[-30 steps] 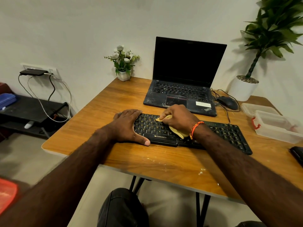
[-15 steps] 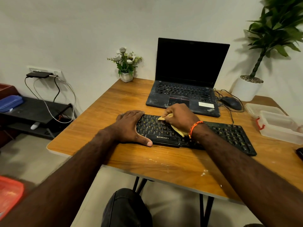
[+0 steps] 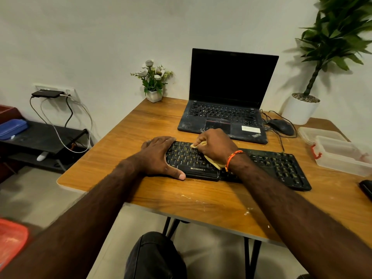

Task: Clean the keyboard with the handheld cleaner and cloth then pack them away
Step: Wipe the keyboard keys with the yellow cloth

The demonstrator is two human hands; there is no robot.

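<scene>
Black flat plastic keyboard point(image 3: 271, 166) at frame centre on the wooden tabletop point(image 3: 124, 150): light, rigid, likely slides. Left hand point(image 3: 159, 156) lies flat, pinning its left end. Right hand point(image 3: 216, 147) bunches the soft yellow cloth point(image 3: 213, 163) against the keys; floppy, so grip it wadded.

Bare table point(image 3: 124, 150) left of keyboard point(image 3: 281, 168); laptop point(image 3: 223, 117) just behind.

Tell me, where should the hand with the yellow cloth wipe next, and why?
Probably rightward along the keys. The right hand grips the yellow cloth over the left-middle of the keyboard, while the left hand presses its left end steady. The whole right half of the keys lies uncovered beyond the cloth, so sliding that way seems the sensible next stroke.
</scene>
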